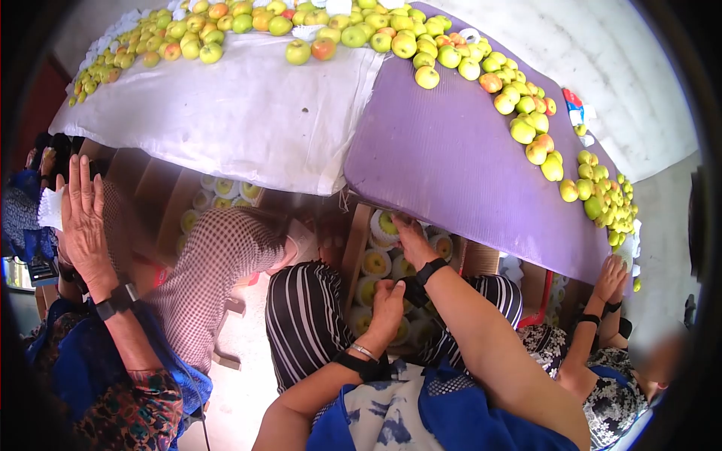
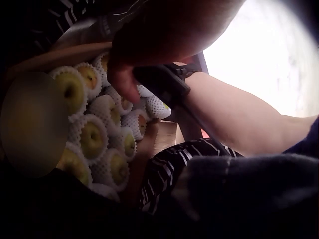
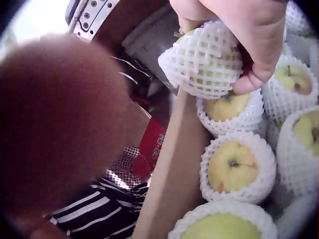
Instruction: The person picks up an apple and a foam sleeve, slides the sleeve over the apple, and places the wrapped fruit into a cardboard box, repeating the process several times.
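My right hand holds an apple in white foam net at the far end of a cardboard box. In the right wrist view, the fingers and thumb of the right hand pinch the netted apple above the box wall. The left hand is over the box's near part, beside a black device at the right wrist. Seen from the left wrist, the left hand is dark, thumb downward near that device; whether it grips anything is unclear.
Netted apples lie in rows in the box. Loose apples line the far edge of a purple mat and white sheet. People sit on both sides, one with a raised hand. Another box of apples stands left.
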A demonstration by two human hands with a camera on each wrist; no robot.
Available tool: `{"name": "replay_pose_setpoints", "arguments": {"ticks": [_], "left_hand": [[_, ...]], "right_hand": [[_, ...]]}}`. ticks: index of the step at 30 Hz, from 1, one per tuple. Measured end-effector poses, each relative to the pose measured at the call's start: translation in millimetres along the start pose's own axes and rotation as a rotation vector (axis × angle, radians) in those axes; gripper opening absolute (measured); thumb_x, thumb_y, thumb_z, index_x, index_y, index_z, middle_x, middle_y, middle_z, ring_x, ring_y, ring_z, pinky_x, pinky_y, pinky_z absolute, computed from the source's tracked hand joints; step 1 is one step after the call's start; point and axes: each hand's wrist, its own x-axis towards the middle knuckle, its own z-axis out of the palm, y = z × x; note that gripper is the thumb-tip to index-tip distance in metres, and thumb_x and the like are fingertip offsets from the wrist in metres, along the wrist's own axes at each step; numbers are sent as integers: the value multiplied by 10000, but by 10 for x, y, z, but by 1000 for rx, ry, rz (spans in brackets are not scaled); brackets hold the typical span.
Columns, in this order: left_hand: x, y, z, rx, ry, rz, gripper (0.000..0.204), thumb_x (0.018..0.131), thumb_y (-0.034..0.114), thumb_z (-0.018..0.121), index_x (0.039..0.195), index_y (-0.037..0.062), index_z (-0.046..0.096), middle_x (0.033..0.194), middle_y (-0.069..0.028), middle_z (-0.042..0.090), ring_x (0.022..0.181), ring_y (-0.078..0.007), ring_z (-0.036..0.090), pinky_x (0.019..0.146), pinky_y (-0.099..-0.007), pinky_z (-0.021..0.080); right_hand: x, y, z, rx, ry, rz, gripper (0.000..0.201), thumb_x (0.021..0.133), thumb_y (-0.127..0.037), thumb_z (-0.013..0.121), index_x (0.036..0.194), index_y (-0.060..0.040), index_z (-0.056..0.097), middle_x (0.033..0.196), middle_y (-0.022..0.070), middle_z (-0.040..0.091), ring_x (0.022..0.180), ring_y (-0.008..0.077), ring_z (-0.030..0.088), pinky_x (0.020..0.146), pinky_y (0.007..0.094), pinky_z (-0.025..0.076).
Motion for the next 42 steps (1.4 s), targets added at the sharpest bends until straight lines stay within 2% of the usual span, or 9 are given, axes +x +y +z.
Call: {"name": "replay_pose_setpoints", "arguments": {"ticks": [6,9,12,17,28,31,33,37,42], "left_hand": [[-24,72,-4,-18,35,1,367,874,227,537,1097,-50,447,1054,-192,534,968,-256,506,851,-339,393],[-4,31,-29,72,22,39,338,873,304,525,1094,56,463,954,-63,518,817,-167,478,681,-340,435],[-41,106,-9,24,34,-19,349,866,220,546,1072,-48,457,1025,-183,543,952,-259,515,842,-339,400],[-14,62,-22,21,46,-13,351,862,225,550,1069,-45,463,1022,-184,548,943,-265,522,839,-345,406],[-11,57,-26,60,63,6,396,858,252,556,1101,-44,454,1045,-193,544,972,-277,520,855,-351,403],[-42,74,-25,32,77,11,388,857,243,560,1104,-36,453,1033,-179,540,953,-256,512,842,-341,403],[-25,8,-33,49,92,96,326,867,290,542,1069,42,479,915,-53,522,800,-137,463,646,-281,405],[17,-39,-94,-3,68,131,282,874,252,539,1052,40,483,942,-59,523,853,-145,480,723,-290,409],[-297,775,-137,-81,-18,72,192,883,188,532,1013,53,492,951,-60,553,899,-141,520,767,-322,432]], "right_hand": [[-190,-69,38,-49,-20,-29,645,804,-336,634,1318,-109,316,1292,52,420,1161,236,406,846,384,407],[1,161,53,-438,48,-391,757,731,-285,708,1327,-71,294,1308,105,410,1186,257,412,924,359,387],[-93,63,95,-588,89,-441,829,662,-246,753,1322,-48,293,1296,151,417,1168,273,439,963,330,363],[-223,-76,179,-676,128,-600,682,649,-236,740,1200,-3,411,1155,225,478,1103,360,456,953,385,362],[-45,112,92,-595,67,-581,729,675,-246,725,1253,0,354,1215,220,457,1156,350,437,966,383,357],[-180,17,49,-557,22,-473,789,664,-267,736,1278,-10,314,1239,207,442,1161,324,441,964,378,364],[-220,-9,6,-546,29,-391,830,661,-283,740,1300,-22,278,1254,195,433,1162,301,446,963,376,367],[-341,-96,-44,-539,42,-341,922,592,-266,766,1317,-2,261,1291,234,380,1225,352,371,1025,369,316],[-394,6,-199,-603,90,-519,849,632,-292,746,1300,13,320,1243,233,454,1177,350,429,995,378,352]]}}
